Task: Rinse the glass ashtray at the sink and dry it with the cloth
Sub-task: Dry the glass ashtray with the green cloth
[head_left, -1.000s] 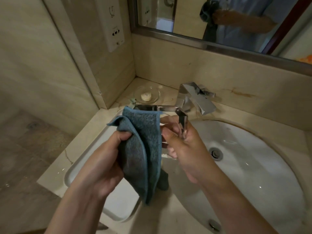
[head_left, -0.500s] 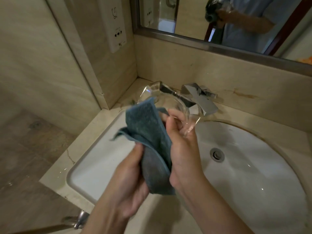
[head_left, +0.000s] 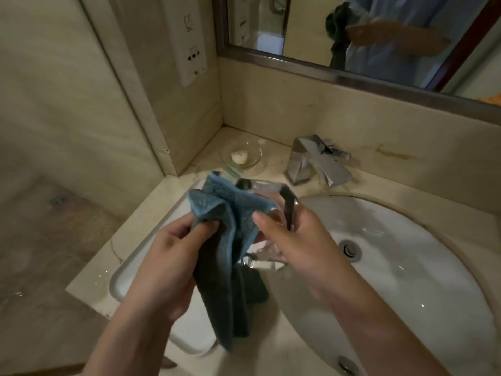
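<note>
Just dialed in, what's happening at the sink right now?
A person is drying a glass ashtray over the counter, just left of the white basin. The right hand holds the ashtray on edge, while the left hand grips a blue cloth bunched against its near side. No water shows at the faucet, so rinsing looks done. A small glass dish sits in the back corner.
</note>
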Tool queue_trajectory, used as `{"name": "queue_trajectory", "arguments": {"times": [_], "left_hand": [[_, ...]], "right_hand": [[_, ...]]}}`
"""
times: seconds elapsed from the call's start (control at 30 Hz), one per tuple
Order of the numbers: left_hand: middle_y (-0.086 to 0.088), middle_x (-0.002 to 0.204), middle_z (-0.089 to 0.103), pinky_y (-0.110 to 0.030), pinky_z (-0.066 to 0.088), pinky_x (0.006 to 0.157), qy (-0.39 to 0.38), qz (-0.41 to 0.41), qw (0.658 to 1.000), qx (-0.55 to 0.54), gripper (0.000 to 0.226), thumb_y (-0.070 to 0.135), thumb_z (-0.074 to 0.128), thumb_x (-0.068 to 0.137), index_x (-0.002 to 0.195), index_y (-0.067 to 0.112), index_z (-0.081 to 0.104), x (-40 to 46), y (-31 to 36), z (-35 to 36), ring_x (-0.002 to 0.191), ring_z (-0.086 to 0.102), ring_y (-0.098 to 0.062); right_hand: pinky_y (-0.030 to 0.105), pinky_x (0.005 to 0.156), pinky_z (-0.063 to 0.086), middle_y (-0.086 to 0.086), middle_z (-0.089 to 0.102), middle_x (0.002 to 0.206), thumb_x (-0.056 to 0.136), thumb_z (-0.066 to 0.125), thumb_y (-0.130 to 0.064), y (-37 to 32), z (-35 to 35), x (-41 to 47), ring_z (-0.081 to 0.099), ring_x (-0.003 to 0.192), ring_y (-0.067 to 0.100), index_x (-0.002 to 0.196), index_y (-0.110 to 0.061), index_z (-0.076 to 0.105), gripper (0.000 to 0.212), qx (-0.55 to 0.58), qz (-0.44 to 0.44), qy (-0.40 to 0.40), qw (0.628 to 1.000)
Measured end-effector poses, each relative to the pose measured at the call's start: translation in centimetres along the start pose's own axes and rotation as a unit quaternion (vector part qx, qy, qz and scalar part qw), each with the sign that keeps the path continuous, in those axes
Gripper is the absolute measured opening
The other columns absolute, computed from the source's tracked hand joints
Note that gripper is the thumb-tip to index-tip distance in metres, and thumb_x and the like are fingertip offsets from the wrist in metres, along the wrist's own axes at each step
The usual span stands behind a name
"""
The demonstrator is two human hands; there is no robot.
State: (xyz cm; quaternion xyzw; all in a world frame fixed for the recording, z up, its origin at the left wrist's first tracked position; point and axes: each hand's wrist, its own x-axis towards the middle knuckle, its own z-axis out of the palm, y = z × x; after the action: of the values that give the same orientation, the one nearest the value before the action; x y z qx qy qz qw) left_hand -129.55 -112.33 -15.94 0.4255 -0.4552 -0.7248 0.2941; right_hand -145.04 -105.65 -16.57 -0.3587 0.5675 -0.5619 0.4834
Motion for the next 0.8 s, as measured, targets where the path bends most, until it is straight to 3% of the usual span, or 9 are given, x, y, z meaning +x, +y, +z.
{"name": "queue_trajectory", "arguments": {"times": [0.1,0.27,0.33,0.4,0.47,0.53,0.67,0.8], "left_hand": [[-0.008,0.079,0.076,-0.024,0.057,0.054,-0.04,-0.019,0.999,-0.022,0.023,0.023,0.059,0.066,0.078,0.018,0.078,-0.1,0.2,-0.2,0.067,0.072,-0.018],[-0.013,0.079,0.074,-0.027,0.058,0.053,-0.072,-0.07,0.99,-0.101,0.02,0.018,0.067,0.059,0.075,0.012,0.078,-0.3,0.7,-0.9,0.065,0.071,-0.021],[-0.015,0.084,0.074,-0.032,0.059,0.054,-0.093,-0.096,0.979,-0.153,0.042,0.02,0.087,0.039,0.078,0.01,0.078,-0.4,0.9,-1.1,0.068,0.072,-0.025],[-0.018,0.088,0.074,-0.035,0.059,0.053,-0.106,-0.129,0.962,-0.217,0.064,0.02,0.093,0.023,0.083,0.008,0.077,-0.6,1.0,-0.9,0.07,0.072,-0.028],[-0.018,0.088,0.073,-0.035,0.059,0.052,-0.094,-0.126,0.957,-0.242,0.058,0.026,0.088,0.041,0.094,0.007,0.074,-0.7,0.9,-0.4,0.071,0.072,-0.027],[-0.014,0.088,0.075,-0.032,0.058,0.053,-0.051,-0.086,0.972,-0.213,0.044,0.034,0.065,0.063,0.099,0.01,0.071,-0.7,0.7,0.2,0.072,0.073,-0.024],[-0.003,0.082,0.076,-0.026,0.056,0.052,-0.017,-0.001,0.99,-0.143,0.025,0.033,0.054,0.069,0.077,0.024,0.076,-1.4,0.8,1.5,0.072,0.073,-0.017],[-0.005,0.091,0.076,-0.024,0.057,0.06,0.005,0.038,0.987,-0.157,0.024,0.021,0.054,0.073,0.094,0.018,0.067,-1.6,-0.3,2.7,0.083,0.073,-0.018]], "right_hand": [[0.015,0.052,0.052,-0.014,0.071,0.069,0.088,0.058,-0.019,0.0,0.0,0.1,0.068,0.066,0.001,0.081,-0.028,0.065,0.014,-0.011,0.006,-0.013,1.0],[0.015,0.053,0.051,-0.012,0.07,0.067,0.082,0.057,-0.03,-0.1,0.1,-0.3,0.066,0.065,0.001,0.078,-0.028,0.067,0.011,-0.007,-0.024,-0.021,0.999],[0.017,0.054,0.051,-0.01,0.069,0.067,0.077,0.056,-0.037,-0.3,0.2,-0.3,0.065,0.065,0.004,0.08,-0.025,0.068,0.017,0.009,-0.036,-0.023,0.999],[0.019,0.054,0.051,-0.006,0.069,0.069,0.081,0.058,-0.04,-0.3,0.5,-0.4,0.065,0.064,0.007,0.08,-0.023,0.069,0.021,0.047,-0.039,-0.015,0.998],[0.02,0.054,0.051,-0.003,0.069,0.071,0.081,0.057,-0.038,-0.2,1.0,-0.4,0.065,0.064,0.011,0.082,-0.023,0.07,0.019,0.083,-0.04,0.005,0.996],[0.02,0.055,0.051,-0.003,0.07,0.073,0.079,0.06,-0.043,-0.2,1.6,-0.4,0.065,0.065,0.01,0.082,-0.026,0.069,0.02,0.107,-0.045,0.029,0.993],[0.03,0.066,0.051,-0.006,0.071,0.078,0.064,0.062,-0.058,0.1,2.6,-0.3,0.067,0.074,0.011,0.079,-0.033,0.067,0.03,0.136,-0.03,0.1,0.985],[0.028,0.064,0.056,-0.005,0.074,0.089,0.056,0.068,-0.063,0.3,3.5,-0.3,0.071,0.085,0.012,0.095,-0.026,0.065,0.054,0.213,-0.003,0.132,0.968]]}}
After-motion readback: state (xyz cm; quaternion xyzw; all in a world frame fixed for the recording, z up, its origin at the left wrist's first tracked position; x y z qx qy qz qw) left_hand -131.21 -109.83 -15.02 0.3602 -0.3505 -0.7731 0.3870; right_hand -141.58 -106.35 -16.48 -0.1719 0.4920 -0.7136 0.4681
